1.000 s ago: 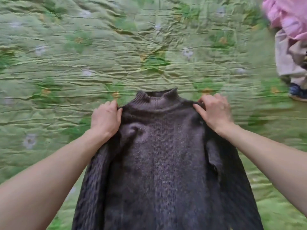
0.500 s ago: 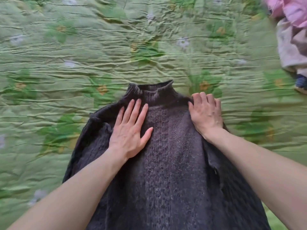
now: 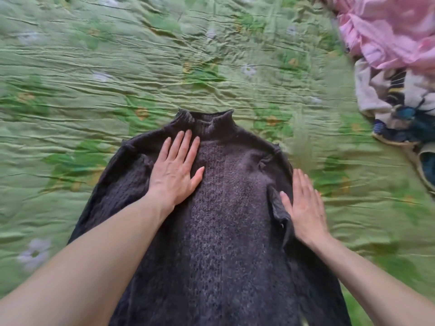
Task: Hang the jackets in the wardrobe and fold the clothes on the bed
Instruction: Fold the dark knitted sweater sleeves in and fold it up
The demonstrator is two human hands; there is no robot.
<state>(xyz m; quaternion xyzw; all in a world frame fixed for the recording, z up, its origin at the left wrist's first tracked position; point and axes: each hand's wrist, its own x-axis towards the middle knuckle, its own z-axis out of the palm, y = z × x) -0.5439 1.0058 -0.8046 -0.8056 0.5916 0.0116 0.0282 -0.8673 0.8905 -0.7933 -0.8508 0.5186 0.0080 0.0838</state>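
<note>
**Dark sweater laid out flat, folding yet to begin**

A green floral bedspread (image 3: 94, 78), creased all over, fills the left of the head view. On it lies a dark knitted sweater (image 3: 223, 231), collar pointing away from the person, body running down out of the bottom of the picture. The left hand (image 3: 175, 170) rests palm-down on the chest just below the collar, fingers straight and together, gripping nothing. Across the knit, the right hand (image 3: 303, 208) lies flat along the sweater's right edge, fingers likewise straight — beside a small raised fold of fabric (image 3: 279, 208) that looks unsmoothed.

Judged from this, the garment is spread but not folded: no sleeve is turned in and no crease is made, so the work on this piece is at its start. At the far right a heap of clothes (image 3: 388, 95) waits, a pink garment (image 3: 395, 31) on top of pale and dark striped pieces — all unfolded. No wardrobe or jacket on a hanger shows, so that part cannot be judged. The heap lies well apart from the sweater and does not obstruct it; the right side of the picture is blurred.
</note>
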